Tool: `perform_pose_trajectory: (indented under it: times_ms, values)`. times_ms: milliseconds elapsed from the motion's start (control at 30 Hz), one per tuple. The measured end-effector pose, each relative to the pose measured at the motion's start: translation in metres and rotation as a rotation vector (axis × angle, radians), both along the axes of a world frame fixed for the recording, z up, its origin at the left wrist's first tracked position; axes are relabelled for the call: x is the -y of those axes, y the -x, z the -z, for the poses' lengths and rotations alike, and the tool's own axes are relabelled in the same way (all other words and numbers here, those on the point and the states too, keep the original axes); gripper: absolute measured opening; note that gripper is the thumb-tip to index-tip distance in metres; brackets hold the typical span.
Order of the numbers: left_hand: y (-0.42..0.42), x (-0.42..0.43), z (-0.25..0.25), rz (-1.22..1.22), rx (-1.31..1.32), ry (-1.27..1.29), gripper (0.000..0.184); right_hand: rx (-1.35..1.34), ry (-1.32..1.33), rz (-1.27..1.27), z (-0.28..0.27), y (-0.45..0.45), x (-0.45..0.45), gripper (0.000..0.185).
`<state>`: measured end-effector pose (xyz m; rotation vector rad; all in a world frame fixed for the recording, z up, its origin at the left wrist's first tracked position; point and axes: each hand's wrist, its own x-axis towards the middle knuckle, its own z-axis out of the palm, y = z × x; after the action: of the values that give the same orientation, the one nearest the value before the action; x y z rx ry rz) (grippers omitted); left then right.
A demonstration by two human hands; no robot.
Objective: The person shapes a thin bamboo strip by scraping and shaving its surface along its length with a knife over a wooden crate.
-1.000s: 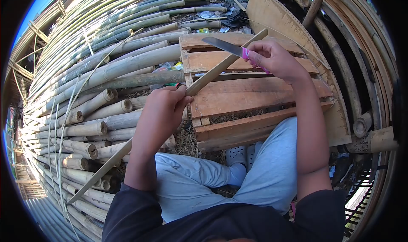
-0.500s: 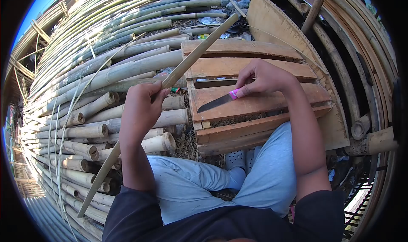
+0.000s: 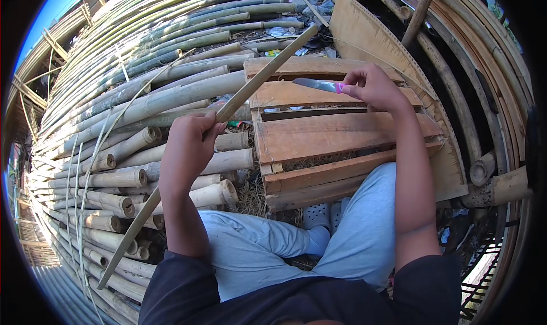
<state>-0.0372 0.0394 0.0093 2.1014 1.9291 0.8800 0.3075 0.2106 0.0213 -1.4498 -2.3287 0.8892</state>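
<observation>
My left hand (image 3: 192, 139) is closed round the middle of a long, flat bamboo strip (image 3: 268, 71), which slants from the lower left up past the crate's far left corner. A knife (image 3: 319, 85) with a pink handle is gripped in my right hand (image 3: 373, 88). Its blade points left, held above the slatted wooden crate (image 3: 336, 132) and apart from the strip. My right fingers cover most of the handle.
Stacked bamboo poles (image 3: 211, 161) fill the left side, with cut ends towards me. A curved plywood sheet (image 3: 370, 34) leans behind the crate at right. My knees and clogs (image 3: 316, 215) are close to the crate's near side.
My right hand has lifted the knife up and away from the crate's near slats, and the blade has turned to point left. My left hand and the strip have barely shifted.
</observation>
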Motion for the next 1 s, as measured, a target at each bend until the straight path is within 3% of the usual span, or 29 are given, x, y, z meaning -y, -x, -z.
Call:
perform_pose_trajectory:
  times_ms: [67,200,267,333,367,500,833,1000]
  values:
    - [0.002,0.001,-0.002,0.021,-0.016,-0.007,0.017,-0.267,-0.13,0.144,0.032,-0.018,-0.027,0.026]
    - [0.008,0.006,-0.008,0.069,-0.046,0.051,0.014,-0.452,-0.113,0.281,0.046,-0.01,-0.043,0.029]
    - [0.011,0.01,-0.01,0.109,-0.056,0.071,0.015,-0.346,-0.126,0.308,0.029,0.007,-0.018,0.039]
    - [0.014,0.015,-0.014,0.138,-0.015,0.105,0.019,-0.312,-0.22,0.004,0.023,0.018,-0.003,0.051]
    - [0.016,0.017,-0.015,0.138,-0.016,0.105,0.019,-0.222,-0.149,0.028,0.019,0.022,0.001,0.054]
    - [0.021,0.025,-0.022,0.155,-0.05,0.168,0.021,0.074,-0.175,-0.149,0.025,0.028,-0.005,0.04]
    - [0.035,0.059,-0.039,-0.001,0.008,0.36,0.019,-0.031,-0.144,-0.361,0.026,0.041,0.002,0.041]
    - [0.014,0.063,-0.05,-0.18,-0.046,0.524,0.025,-0.15,-0.304,-0.354,0.031,0.049,0.006,0.028]
